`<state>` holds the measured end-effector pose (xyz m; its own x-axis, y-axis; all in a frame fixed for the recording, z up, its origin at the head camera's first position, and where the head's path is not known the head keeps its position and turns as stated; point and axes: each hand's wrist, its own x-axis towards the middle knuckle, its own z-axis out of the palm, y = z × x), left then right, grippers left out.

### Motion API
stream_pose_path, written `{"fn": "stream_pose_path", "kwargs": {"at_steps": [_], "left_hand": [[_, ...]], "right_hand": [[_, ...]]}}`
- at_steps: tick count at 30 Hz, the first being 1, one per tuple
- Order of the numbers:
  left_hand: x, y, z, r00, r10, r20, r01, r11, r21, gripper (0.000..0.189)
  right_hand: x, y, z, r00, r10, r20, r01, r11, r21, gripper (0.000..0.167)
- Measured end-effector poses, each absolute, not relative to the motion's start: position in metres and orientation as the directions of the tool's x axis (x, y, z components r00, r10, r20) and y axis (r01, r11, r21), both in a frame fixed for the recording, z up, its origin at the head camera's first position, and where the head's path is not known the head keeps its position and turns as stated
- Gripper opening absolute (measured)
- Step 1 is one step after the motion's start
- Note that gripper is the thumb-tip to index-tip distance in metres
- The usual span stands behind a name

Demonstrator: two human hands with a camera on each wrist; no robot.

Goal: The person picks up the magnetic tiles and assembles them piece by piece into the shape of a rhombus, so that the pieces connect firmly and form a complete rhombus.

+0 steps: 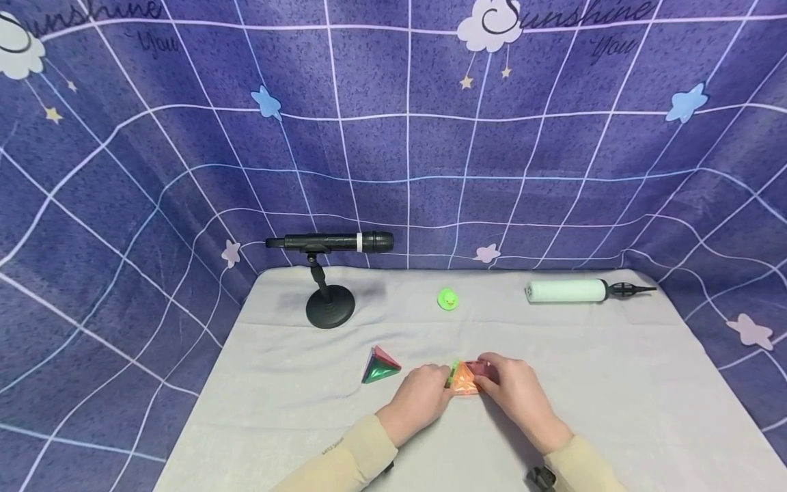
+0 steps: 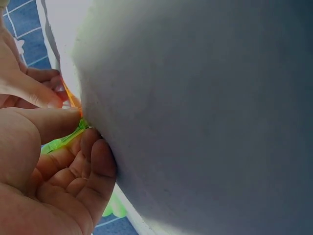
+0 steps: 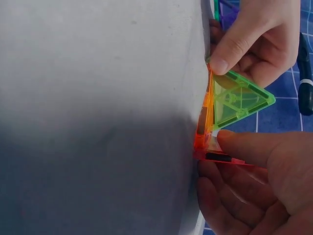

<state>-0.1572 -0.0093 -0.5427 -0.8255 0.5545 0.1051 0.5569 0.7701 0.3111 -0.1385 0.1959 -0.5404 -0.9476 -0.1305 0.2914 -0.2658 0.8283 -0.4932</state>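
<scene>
Triangular see-through magnetic tiles lie between the two hands: an orange tile (image 1: 464, 379) faces front, a yellow-green tile (image 3: 242, 98) leans up at its left, and a red tile (image 3: 220, 157) sits at its right. My left hand (image 1: 424, 393) pinches the yellow-green tile by its lower corner, thumb beside the orange edge. With thumb and fingers my right hand (image 1: 516, 393) grips the red tile, whose far part the hand covers. Left of the hands stands a small pyramid of tiles (image 1: 381, 365), with a green and a red side showing.
At the back left a black microphone (image 1: 332, 242) rests on a round-based stand (image 1: 330, 307). A small green toy duck (image 1: 448, 299) sits back at the middle. A pale green hand pump (image 1: 565, 291) lies at the back right. A white cloth (image 1: 277, 410) covers the table.
</scene>
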Motion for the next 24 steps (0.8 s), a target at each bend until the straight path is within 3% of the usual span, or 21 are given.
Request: {"fn": "stream_pose_path", "kwargs": {"at_steps": [8,17,24], "left_hand": [[-0.1581,-0.0102,-0.5452,-0.814,0.565,0.132,0.578,0.768,0.275,0.021],[-0.1574,-0.0084,-0.5415,-0.805,0.584,0.106,0.590,0.765,0.258,0.018],[-0.1546,-0.0049,-0.5385,-0.802,0.592,0.074,0.593,0.777,0.210,0.015]], "right_hand": [[-0.1395,0.1909,-0.5414,-0.952,-0.159,0.261,-0.273,0.827,-0.491,0.015],[-0.1375,0.1899,-0.5412,-0.930,-0.187,0.316,-0.318,0.841,-0.438,0.014],[-0.1347,0.1889,-0.5392,-0.913,-0.221,0.343,-0.355,0.845,-0.399,0.025]]}}
